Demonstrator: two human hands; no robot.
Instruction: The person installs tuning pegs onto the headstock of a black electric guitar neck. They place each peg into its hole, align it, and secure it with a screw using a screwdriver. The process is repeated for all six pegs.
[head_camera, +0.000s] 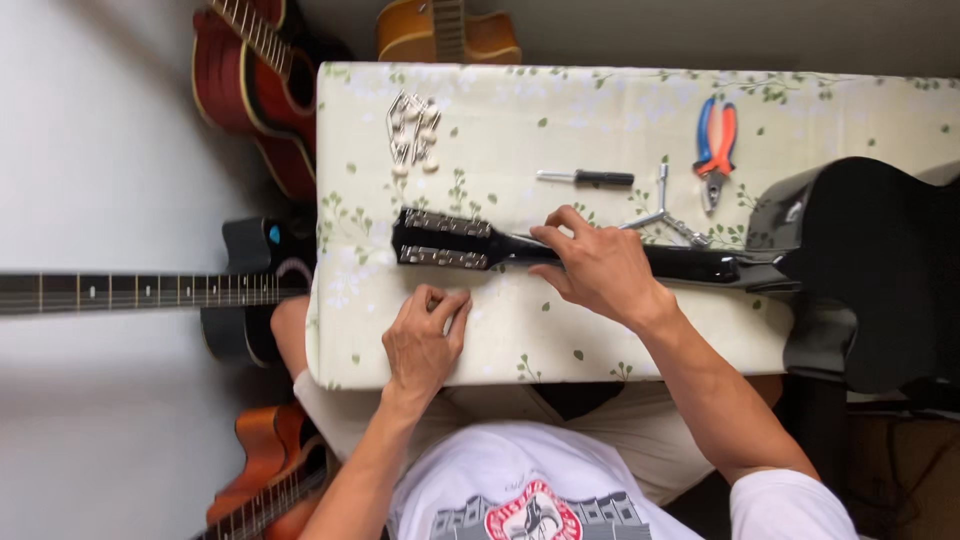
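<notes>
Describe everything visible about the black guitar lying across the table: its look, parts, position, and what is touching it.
The glossy black guitar lies on its back across the floral-patterned table cover, its body overhanging the right edge. Its slim black neck runs leftward to a black headstock with two metal tuner strips along its edges. No strings can be made out. The right hand rests over the neck, fingers spread. The left hand is beside the headstock, on the cover, not touching the guitar.
</notes>
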